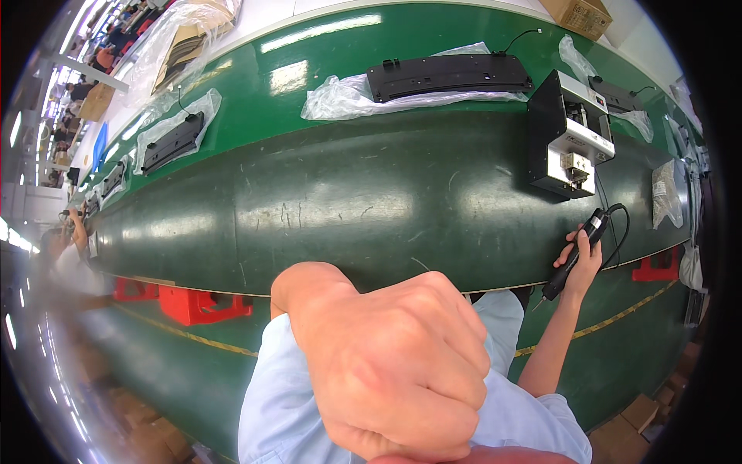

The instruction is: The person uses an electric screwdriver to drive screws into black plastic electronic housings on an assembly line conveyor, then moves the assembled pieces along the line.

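Observation:
My left hand (402, 363) is raised close in front of the camera. Its back is toward me and its fingers are curled into a fist; the palm side is hidden, so I cannot tell what it holds, if anything. My right hand (589, 267), at the bench's near edge on the right, is wrapped round a black electric screwdriver (558, 283). The tool leans, its thin bit pointing down and left, and a cable (623, 232) loops from its upper end. Beyond that hand, a black and silver screw feeder (545, 147) stands on the bench.
A dark green mat (325, 185) covers the bench. Along its far side, black panels (448, 77) lie on clear plastic bags (332, 100). A bag of small parts (666, 193) sits at right. Red stools (202, 306) stand below the edge. A co-worker's arm (78, 230) shows far left.

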### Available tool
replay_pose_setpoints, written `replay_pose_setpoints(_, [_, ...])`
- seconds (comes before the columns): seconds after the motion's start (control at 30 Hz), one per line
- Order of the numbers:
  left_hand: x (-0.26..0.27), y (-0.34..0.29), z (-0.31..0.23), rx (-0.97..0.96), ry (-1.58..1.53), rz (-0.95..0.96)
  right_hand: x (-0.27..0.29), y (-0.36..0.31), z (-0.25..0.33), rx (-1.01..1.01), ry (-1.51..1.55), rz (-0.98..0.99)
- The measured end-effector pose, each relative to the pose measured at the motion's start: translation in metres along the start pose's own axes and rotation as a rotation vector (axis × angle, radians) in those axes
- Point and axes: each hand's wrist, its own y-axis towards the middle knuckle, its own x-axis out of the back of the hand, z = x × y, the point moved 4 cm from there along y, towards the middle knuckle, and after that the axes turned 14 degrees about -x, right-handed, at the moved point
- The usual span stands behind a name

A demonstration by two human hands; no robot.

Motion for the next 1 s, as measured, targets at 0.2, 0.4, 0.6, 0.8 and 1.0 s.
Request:
replay_pose_setpoints(0.2, [-0.004, -0.003, 0.0, 0.116, 0.006, -0.048, 0.001, -0.001, 0.0, 0.003, -0.003, 0.0])
replay_pose_setpoints(0.4, [0.0, -0.004, -0.002, 0.119, -0.006, -0.03, 0.002, -0.001, -0.002, -0.002, -0.02, -0.008])
replay_pose_setpoints(0.6, [-0.007, -0.011, 0.0, -0.013, -0.035, -0.086, 0.0, -0.004, 0.002, 0.001, 0.006, 0.003])
replay_pose_setpoints(0.8, [0.001, -0.012, -0.006, 0.107, 0.016, -0.065, -0.004, -0.004, 0.003, -0.002, 0.004, 0.002])
replay_pose_setpoints(1.0, [0.081, -0.031, 0.03, 0.779, 0.649, -0.134, 0.002, -0.002, -0.001, -0.007, 0.004, -0.002])
